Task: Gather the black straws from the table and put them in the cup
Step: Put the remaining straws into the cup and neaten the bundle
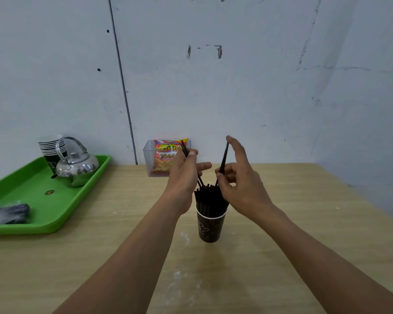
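Observation:
A dark paper cup stands upright in the middle of the wooden table, packed with several black straws that stick out of its rim. Just above the cup's left side, my left hand pinches a couple of black straws whose lower ends reach down into the bundle. Over the cup's right side, my right hand holds another black straw between thumb and fingers, index finger raised along it; its lower end also points into the cup.
A green tray at the left carries a steel kettle, a stack of paper cups and a plastic-wrapped bundle. A clear box with a snack packet stands at the wall behind the cup.

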